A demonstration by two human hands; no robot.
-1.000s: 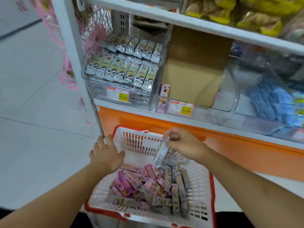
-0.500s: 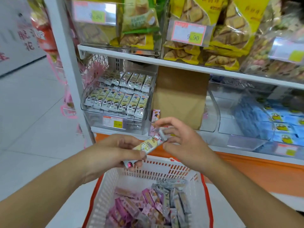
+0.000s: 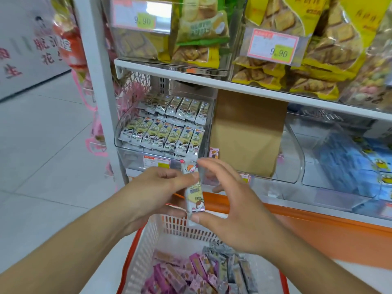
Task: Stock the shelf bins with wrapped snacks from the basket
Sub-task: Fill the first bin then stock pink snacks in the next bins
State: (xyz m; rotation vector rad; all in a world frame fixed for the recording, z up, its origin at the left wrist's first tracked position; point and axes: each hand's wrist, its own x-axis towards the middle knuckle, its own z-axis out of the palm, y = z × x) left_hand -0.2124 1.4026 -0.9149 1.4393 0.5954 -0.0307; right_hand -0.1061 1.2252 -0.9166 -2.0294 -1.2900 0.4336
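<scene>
Turned from slanted to upright since half a second back: wrapped snack [image 3: 194,194], held above basket [image 3: 169,228] far rim, just below front edge of left shelf bin [image 3: 127,143]. Pinched between left hand [image 3: 154,187] fingers at mid-length and right hand [image 3: 229,211] thumb and fingertip at both ends, other right fingers spread. Could slip back into basket: slick foil, light pinch. Pale yellow-and-silver wrapper, cartoon face, matching bin's neat rows.

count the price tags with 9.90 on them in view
2, both on the top shelf bins: one price tag upper left on the clear bin front, the other to its right among yellow snack bags. Lower tags are unreadable.
</scene>
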